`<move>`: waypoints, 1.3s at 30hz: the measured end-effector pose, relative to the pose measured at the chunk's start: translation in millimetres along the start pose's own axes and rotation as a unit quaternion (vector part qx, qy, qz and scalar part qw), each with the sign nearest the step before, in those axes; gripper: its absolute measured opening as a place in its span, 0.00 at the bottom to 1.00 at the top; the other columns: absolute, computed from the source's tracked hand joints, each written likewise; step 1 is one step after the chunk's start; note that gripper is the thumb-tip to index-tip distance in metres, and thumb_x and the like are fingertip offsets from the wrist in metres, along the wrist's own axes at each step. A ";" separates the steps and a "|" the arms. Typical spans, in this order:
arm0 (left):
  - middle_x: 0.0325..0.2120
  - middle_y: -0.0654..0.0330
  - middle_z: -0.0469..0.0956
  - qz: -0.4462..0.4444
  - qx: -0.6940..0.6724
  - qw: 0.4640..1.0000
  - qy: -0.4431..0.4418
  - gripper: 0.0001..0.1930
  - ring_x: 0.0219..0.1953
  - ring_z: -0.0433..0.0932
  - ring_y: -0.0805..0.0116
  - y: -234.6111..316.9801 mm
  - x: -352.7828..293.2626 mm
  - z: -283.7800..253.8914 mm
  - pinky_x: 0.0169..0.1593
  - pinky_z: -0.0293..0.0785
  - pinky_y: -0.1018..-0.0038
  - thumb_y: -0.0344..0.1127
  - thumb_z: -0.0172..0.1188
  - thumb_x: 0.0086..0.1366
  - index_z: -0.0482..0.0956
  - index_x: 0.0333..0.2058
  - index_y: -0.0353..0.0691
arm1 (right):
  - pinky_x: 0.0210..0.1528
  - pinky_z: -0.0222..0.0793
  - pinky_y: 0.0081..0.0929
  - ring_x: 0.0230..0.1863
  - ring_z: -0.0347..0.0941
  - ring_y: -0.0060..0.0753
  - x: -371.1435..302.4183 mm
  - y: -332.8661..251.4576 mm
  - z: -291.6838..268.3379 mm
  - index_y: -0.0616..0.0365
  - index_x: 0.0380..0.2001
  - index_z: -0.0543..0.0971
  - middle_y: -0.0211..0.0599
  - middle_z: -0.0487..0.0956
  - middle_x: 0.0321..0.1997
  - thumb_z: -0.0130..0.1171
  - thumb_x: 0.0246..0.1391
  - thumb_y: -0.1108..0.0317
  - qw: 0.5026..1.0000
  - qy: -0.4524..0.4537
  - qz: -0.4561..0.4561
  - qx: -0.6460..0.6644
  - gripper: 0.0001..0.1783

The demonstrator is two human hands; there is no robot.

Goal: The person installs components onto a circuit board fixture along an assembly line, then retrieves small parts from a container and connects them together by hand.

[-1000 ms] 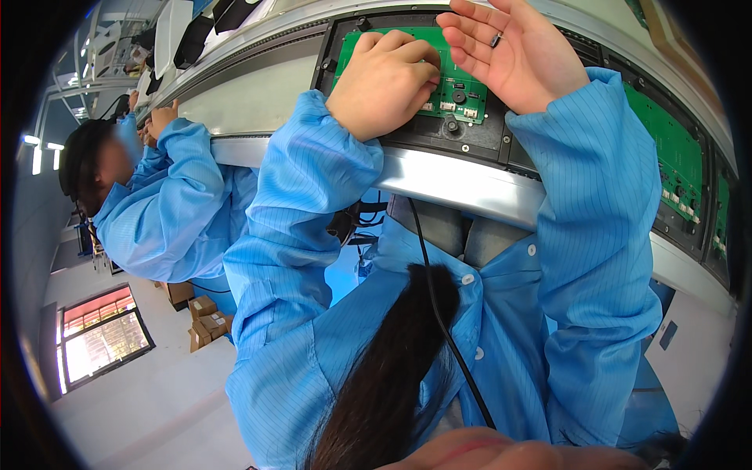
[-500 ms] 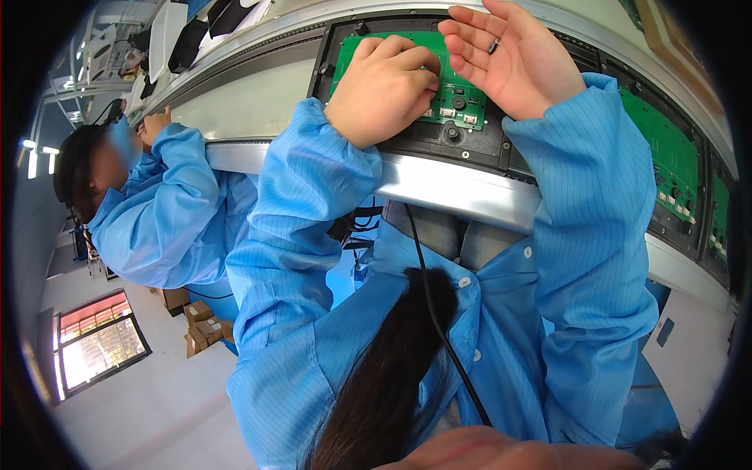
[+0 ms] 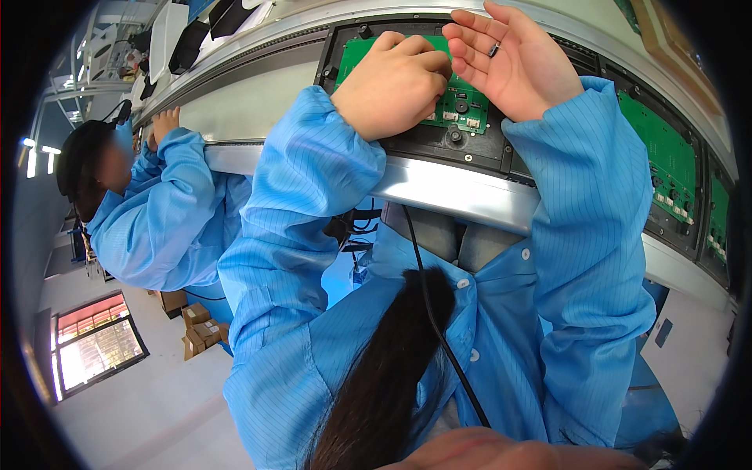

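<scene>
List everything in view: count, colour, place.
near circuit board: 1, green, top centre, partly covered
other circuit boards: at least 2, green, right
frames: several, black, around boards
small component: 1, dark, in right hand
round component: 1, black, on near circuit board
metal rail: 1, silver, near edge
cable: 1, black, centre
cardboard boxes: several, brown, floor, left
window: 1, bright, lower left
ceiling lights: at least 2, white, far left
co-worker: 1, blue coat, left
ponytail: 1, dark, lower centre
own coat: 1, blue, centre
left hand: 1, bare, over near circuit board
right hand: 1, bare, top centre
</scene>
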State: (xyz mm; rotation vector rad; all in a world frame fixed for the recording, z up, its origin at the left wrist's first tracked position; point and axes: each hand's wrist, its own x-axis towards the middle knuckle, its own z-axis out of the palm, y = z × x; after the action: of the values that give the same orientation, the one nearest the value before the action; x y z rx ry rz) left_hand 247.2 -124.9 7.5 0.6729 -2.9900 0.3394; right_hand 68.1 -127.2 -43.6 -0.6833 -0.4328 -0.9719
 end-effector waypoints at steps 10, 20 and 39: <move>0.35 0.65 0.73 -0.008 -0.057 0.998 0.006 0.07 0.42 0.66 0.66 -1.5 -4.7 -2.1 0.46 0.59 0.72 0.32 0.60 0.47 0.78 0.28 0.42 | 0.43 0.68 0.24 0.37 0.70 0.29 20.4 2.4 66.2 0.68 0.44 0.68 0.45 0.73 0.39 0.47 0.55 0.61 0.875 0.454 0.033 -0.166 0.20; 0.33 0.65 0.73 -0.025 -0.076 0.993 0.087 0.05 0.40 0.68 0.66 -8.1 -15.2 0.5 0.45 0.60 0.71 0.31 0.60 0.49 0.78 0.27 0.42 | 0.40 0.69 0.24 0.34 0.70 0.28 19.8 -0.9 65.3 0.67 0.44 0.69 0.43 0.73 0.38 0.47 0.55 0.61 0.881 0.445 0.032 -0.155 0.20; 0.31 0.65 0.74 0.033 -0.007 0.998 -0.062 0.03 0.37 0.69 0.67 -7.0 6.1 -6.9 0.43 0.63 0.71 0.32 0.58 0.50 0.77 0.26 0.43 | 0.39 0.69 0.23 0.33 0.69 0.26 10.6 -8.4 45.5 0.67 0.44 0.69 0.41 0.73 0.36 0.48 0.55 0.62 0.913 0.395 0.020 -0.102 0.20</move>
State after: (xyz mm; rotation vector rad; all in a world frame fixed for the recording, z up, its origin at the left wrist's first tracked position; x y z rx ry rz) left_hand 244.8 -132.1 16.2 0.6183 -3.1340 0.2902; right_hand 64.5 -105.0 -1.7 -0.4274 0.4021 -1.1727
